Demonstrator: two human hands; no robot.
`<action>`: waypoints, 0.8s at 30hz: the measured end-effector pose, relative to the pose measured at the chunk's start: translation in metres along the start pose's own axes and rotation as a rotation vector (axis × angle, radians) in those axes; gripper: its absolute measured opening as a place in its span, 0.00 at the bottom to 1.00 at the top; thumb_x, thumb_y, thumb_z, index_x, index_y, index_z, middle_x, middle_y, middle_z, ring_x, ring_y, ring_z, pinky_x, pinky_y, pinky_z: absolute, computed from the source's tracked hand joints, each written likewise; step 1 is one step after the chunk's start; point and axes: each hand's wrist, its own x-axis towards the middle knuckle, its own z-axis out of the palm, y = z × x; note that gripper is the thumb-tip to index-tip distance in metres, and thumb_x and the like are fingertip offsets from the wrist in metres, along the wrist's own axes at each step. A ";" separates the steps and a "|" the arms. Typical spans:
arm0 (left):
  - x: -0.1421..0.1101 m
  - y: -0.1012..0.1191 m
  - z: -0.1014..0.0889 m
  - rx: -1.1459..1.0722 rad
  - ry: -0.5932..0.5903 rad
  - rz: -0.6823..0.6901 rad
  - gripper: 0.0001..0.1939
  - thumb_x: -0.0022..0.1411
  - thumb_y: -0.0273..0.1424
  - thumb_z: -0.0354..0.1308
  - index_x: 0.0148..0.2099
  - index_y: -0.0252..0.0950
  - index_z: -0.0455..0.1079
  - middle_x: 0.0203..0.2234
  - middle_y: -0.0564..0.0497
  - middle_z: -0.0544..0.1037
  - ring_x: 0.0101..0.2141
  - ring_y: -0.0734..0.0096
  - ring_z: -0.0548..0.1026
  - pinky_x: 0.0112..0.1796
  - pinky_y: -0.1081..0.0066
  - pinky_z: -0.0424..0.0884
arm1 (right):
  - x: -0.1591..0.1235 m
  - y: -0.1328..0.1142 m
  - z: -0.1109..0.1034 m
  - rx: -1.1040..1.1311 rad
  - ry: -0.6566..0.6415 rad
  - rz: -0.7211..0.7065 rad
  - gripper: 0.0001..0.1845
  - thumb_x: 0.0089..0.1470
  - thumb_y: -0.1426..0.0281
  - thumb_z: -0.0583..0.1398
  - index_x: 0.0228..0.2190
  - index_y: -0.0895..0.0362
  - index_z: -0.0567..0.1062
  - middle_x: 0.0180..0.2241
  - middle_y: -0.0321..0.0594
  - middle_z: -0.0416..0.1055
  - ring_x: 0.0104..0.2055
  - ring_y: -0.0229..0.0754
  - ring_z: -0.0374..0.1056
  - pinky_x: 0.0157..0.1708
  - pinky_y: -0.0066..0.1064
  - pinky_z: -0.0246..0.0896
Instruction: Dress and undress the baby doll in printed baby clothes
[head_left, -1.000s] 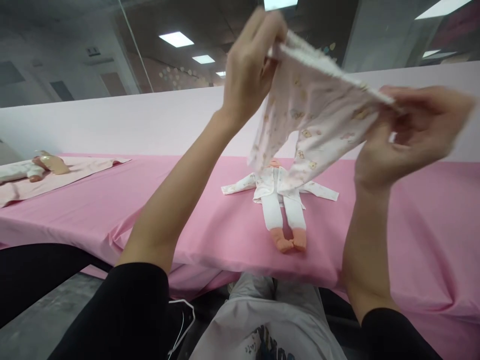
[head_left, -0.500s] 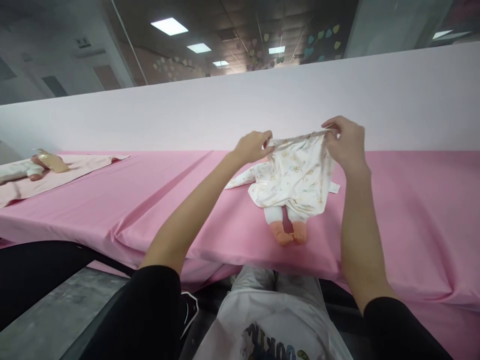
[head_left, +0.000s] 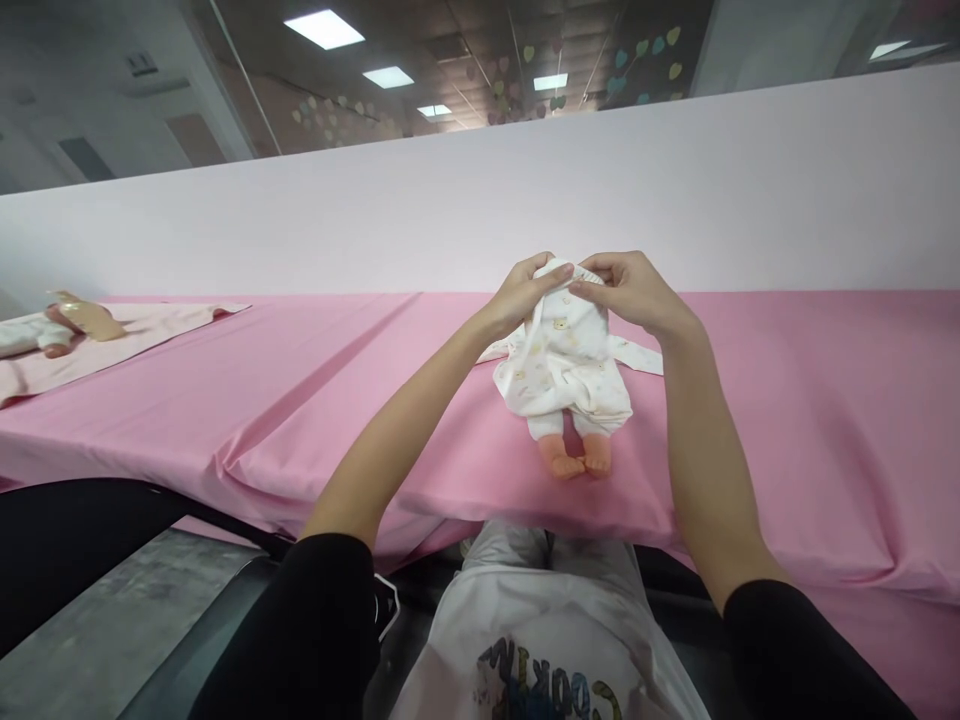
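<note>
A baby doll [head_left: 564, 462] lies on its back on the pink-covered table, feet toward me. White printed baby clothing [head_left: 574, 345] covers its body, with the sleeves spread out to both sides. My left hand [head_left: 531, 290] is closed on the upper edge of the cloth, thumb on top. My right hand [head_left: 621, 285] pinches the same gathered edge just to the right, close to the left thumb. The doll's head is hidden behind the raised cloth and my hands. Its bare feet and white-covered lower legs show below the hem.
Another doll [head_left: 56, 335] lies on a pale pink cloth [head_left: 161, 328] at the table's far left. A white low wall [head_left: 375, 215] with glass above runs behind the pink table cover [head_left: 330, 370]. A black chair-like edge [head_left: 90, 520] is at the lower left.
My hands have come closer together, the right one moving left. The upper edge of the clothing, stretched wide before, is now gathered between them over the doll.
</note>
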 end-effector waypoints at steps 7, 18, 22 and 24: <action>-0.032 -0.032 0.008 -0.077 -0.121 -0.183 0.21 0.40 0.33 0.71 0.38 0.34 0.72 0.30 0.49 0.76 0.36 0.62 0.74 0.39 0.70 0.67 | 0.000 0.001 -0.002 -0.072 -0.016 -0.023 0.09 0.41 0.66 0.63 0.27 0.57 0.76 0.25 0.39 0.69 0.30 0.40 0.66 0.28 0.31 0.61; -0.045 -0.102 0.010 -0.759 0.141 -0.353 0.12 0.50 0.38 0.64 0.35 0.36 0.71 0.25 0.51 0.77 0.35 0.63 0.76 0.41 0.66 0.69 | 0.003 0.019 0.024 -0.128 -0.540 0.196 0.17 0.34 0.64 0.69 0.17 0.57 0.67 0.19 0.34 0.61 0.25 0.37 0.59 0.23 0.27 0.51; -0.049 -0.108 0.005 -0.795 0.065 -0.432 0.16 0.50 0.46 0.62 0.35 0.39 0.73 0.26 0.50 0.79 0.43 0.55 0.74 0.43 0.63 0.68 | 0.003 0.014 0.036 0.141 -0.493 0.182 0.12 0.37 0.67 0.67 0.21 0.56 0.67 0.24 0.34 0.65 0.29 0.38 0.63 0.27 0.27 0.56; -0.054 -0.113 0.003 -0.791 0.001 -0.469 0.18 0.47 0.46 0.63 0.37 0.40 0.74 0.29 0.51 0.80 0.46 0.53 0.72 0.44 0.63 0.68 | 0.003 0.011 0.043 0.331 -0.421 0.238 0.11 0.39 0.69 0.65 0.23 0.56 0.67 0.24 0.34 0.66 0.29 0.37 0.63 0.28 0.26 0.58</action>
